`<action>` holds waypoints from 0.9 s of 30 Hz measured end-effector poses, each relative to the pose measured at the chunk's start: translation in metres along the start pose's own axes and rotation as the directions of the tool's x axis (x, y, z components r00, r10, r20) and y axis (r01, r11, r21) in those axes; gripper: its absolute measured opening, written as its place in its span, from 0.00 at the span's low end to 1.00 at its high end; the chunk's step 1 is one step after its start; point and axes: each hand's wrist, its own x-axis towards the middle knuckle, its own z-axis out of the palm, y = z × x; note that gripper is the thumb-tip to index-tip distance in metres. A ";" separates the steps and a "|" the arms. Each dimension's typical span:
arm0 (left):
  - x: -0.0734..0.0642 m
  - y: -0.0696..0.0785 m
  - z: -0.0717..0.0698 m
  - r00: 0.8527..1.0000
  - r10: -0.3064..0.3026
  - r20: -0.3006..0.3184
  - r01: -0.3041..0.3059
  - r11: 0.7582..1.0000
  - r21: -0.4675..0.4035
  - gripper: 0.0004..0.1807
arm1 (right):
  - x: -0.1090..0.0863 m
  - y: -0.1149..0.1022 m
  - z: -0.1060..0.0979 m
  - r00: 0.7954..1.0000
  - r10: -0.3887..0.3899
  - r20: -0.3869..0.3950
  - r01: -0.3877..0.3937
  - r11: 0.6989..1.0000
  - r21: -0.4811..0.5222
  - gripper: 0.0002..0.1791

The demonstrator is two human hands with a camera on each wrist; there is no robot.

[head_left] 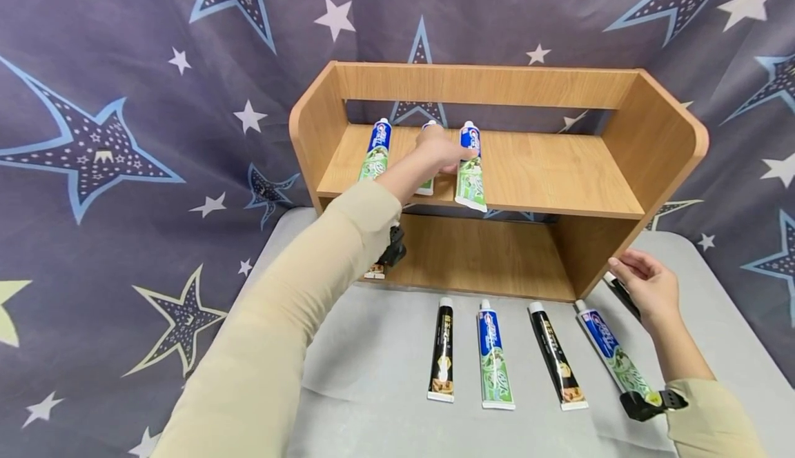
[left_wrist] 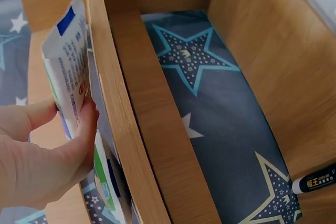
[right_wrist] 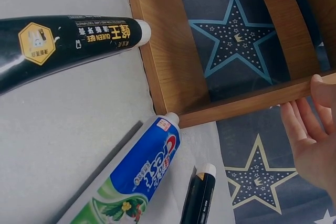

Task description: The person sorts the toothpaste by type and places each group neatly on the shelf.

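My left hand (head_left: 437, 149) pinches a blue, green and white Crest toothpaste tube (head_left: 470, 175) between thumb and fingers at the upper board of a wooden shelf (head_left: 553, 168). The tube's cap points to the back, and its flat end sticks out past the board's front edge. In the left wrist view the tube (left_wrist: 67, 59) shows its white printed back. Another Crest tube (head_left: 426, 187) is partly hidden behind this hand, and a third Crest tube (head_left: 376, 151) lies further left. My right hand (head_left: 652, 289) grips the front edge of the shelf's right side panel (right_wrist: 241, 103), thumb and fingers on opposite faces.
On the grey tabletop before the shelf lie a black tube (head_left: 442, 351), a Crest tube (head_left: 495, 361), another black tube (head_left: 557, 358) and a slanted Crest tube (head_left: 611, 347). One black tube (right_wrist: 199, 195) lies beside the right panel. My left arm partly covers a black tube (head_left: 375, 272) on the lower board.
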 end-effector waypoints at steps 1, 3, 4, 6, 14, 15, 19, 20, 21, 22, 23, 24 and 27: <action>0.001 0.002 0.001 1.000 0.003 -0.008 -0.003 1.000 0.011 0.42 | 0.000 0.000 0.000 1.000 0.001 0.000 -0.001 1.000 0.002 0.16; 0.003 0.004 0.003 1.000 0.016 -0.025 -0.015 0.999 0.035 0.41 | 0.001 0.000 0.000 1.000 0.004 -0.001 -0.004 1.000 -0.002 0.16; 0.004 0.005 0.005 0.999 0.019 -0.032 -0.017 0.999 0.040 0.42 | 0.001 0.000 0.000 1.000 0.006 0.000 -0.006 1.000 -0.002 0.16; 0.004 0.007 0.006 0.998 0.029 -0.054 -0.027 0.998 0.051 0.41 | 0.002 0.000 0.001 1.000 0.007 -0.002 -0.007 1.000 -0.006 0.16; 0.000 0.007 0.013 0.962 0.190 -0.194 -0.148 0.966 0.214 0.32 | 0.003 -0.001 0.003 1.000 0.011 -0.003 -0.011 1.000 -0.022 0.15; -0.001 0.007 0.013 0.958 0.208 -0.200 -0.166 0.964 0.208 0.31 | 0.004 -0.002 0.003 1.000 0.010 -0.003 -0.010 1.000 -0.021 0.15; -0.005 0.006 0.015 0.937 0.274 -0.216 -0.225 0.948 0.224 0.24 | 0.003 -0.001 0.003 1.000 0.002 -0.003 -0.002 1.000 -0.011 0.16; -0.006 0.006 0.016 0.934 0.284 -0.214 -0.235 0.944 0.230 0.22 | 0.003 -0.001 0.003 1.000 -0.001 -0.001 0.001 1.000 0.001 0.17; -0.006 0.007 0.016 0.933 0.292 -0.209 -0.243 0.942 0.231 0.21 | 0.003 -0.001 0.004 1.000 -0.005 0.000 0.005 1.000 0.016 0.17; -0.008 0.007 0.016 0.930 0.302 -0.210 -0.248 0.936 0.250 0.21 | 0.003 0.000 0.004 1.000 -0.010 0.002 0.010 0.999 0.030 0.18; -0.008 0.007 0.016 0.929 0.305 -0.211 -0.245 0.932 0.265 0.20 | 0.003 0.000 0.004 1.000 -0.014 0.005 0.014 0.999 0.050 0.18; -0.008 0.007 0.016 0.929 0.305 -0.208 -0.244 0.931 0.272 0.20 | 0.003 0.001 0.004 1.000 -0.017 0.007 0.016 0.997 0.072 0.19; -0.009 0.005 0.016 0.935 0.291 -0.202 -0.232 0.934 0.272 0.19 | 0.002 0.002 0.003 1.000 -0.018 0.014 0.017 0.994 0.109 0.19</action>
